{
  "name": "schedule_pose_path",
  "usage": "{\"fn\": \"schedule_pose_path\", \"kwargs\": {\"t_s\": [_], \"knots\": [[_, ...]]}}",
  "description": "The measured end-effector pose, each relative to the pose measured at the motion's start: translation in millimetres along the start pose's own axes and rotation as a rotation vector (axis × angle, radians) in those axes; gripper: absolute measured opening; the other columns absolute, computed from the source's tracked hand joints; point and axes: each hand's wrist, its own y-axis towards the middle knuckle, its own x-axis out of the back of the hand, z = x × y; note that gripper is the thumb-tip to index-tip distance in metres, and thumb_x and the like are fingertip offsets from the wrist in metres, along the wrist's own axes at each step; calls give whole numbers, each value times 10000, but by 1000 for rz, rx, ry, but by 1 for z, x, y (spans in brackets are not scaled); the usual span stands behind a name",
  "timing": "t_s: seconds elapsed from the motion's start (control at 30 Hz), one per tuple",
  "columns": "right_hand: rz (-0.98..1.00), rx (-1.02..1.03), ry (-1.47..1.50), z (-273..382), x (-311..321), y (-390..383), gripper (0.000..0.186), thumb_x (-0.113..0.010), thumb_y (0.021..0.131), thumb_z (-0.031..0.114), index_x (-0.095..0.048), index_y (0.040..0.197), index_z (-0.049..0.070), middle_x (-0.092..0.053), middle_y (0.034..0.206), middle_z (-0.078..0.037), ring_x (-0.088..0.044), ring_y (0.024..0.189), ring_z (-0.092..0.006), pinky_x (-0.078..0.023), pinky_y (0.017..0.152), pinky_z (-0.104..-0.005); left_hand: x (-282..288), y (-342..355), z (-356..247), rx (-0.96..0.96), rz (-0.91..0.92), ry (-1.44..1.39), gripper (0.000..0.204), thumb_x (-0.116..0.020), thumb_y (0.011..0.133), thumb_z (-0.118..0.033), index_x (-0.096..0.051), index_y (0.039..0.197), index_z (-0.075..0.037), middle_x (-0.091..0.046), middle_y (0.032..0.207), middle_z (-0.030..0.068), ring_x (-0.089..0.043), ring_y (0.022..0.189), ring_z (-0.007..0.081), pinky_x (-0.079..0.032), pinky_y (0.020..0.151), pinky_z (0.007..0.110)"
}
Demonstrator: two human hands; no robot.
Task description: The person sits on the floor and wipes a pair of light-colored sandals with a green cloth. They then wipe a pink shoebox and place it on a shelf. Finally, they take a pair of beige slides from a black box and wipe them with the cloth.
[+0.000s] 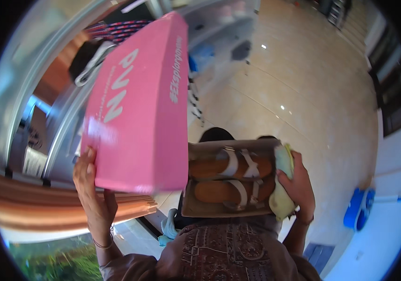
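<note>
My left hand [90, 185] grips a pink shoebox lid [130, 117] by its lower left corner, holding it up and tilted at the left. Beside it, an open shoebox [233, 214] with a brownish inside rests at my lap. A pair of sandals [217, 193] with tan footbeds and pale straps lies in the box, side by side. My right hand [301, 187] is closed on a pale yellow cloth [281, 199], pressed against the box's right end. The lid overlaps the box's left end in view, and my left fingertips are partly hidden behind the lid.
A glass-and-metal cabinet [62, 136] with dark items stands on the left. Below it are an orange-brown curved panel [36, 201] and a tank with green plants [64, 262]. A translucent container [224, 37] stands ahead on beige floor tiles [294, 84]. Something blue [357, 210] sits at the right.
</note>
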Motion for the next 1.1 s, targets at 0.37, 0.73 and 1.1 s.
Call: {"fn": "schedule_pose_path", "kwargs": {"t_s": [0.37,0.73,1.1], "knots": [[-615,61,344,-41,66,-9,472,-558,928,-25,-526,1393,45,-639,1239,-97,-546,1170,-150,-445,986,-283,-119,18,-56,-541,363,-825,674,-602,884,-59,-275,1470,-124,-547,1349,152,-532,1252,407,-192,1140,667],[-78,-209,65,-46,65,9,597,-648,886,526,-653,1201,20,-682,1096,-177,-634,1039,-252,-476,933,-375,-137,25,-63,-915,280,-638,443,-632,919,-233,-481,1327,-155,-569,1385,25,-549,1281,234,-200,1196,521],[-76,-353,103,-29,36,-18,483,-729,851,400,-632,1130,18,-709,955,-168,-676,860,-245,-523,785,-351,-150,5,-48,-252,218,-777,830,-527,864,-709,-406,1467,-152,-363,1513,228,-360,1414,388,-139,1193,544]]}}
